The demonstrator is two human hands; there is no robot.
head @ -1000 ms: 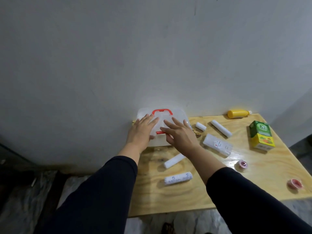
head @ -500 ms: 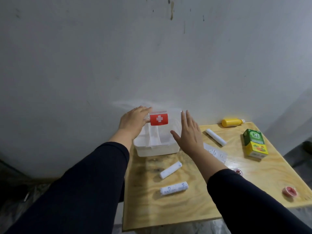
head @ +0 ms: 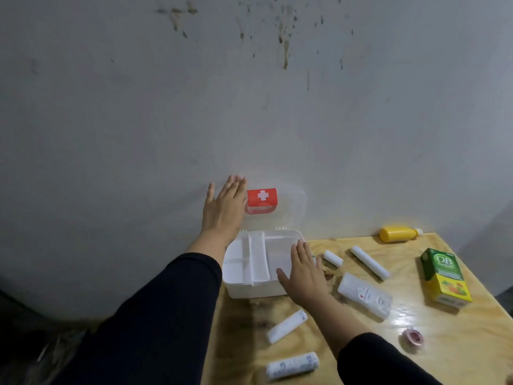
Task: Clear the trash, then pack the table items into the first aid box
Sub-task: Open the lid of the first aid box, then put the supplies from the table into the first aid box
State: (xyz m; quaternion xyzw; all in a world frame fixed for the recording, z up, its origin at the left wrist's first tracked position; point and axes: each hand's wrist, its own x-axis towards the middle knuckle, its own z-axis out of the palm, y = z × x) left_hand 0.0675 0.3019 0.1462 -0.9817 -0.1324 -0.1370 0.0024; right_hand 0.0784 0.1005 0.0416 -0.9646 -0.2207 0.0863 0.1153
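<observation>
Now that the lid [head: 288, 207] has swung up against the wall, the first aid box [head: 255, 262] stands open for packing.

The left hand [head: 224, 209], fingers spread flat, props the lid; the right hand [head: 305, 276], open and empty, rests at the box's near corner, with bandage rolls [head: 287, 326] just below its wrist.

Long black sleeves cover both arms to the wrists; hands are bare.
</observation>
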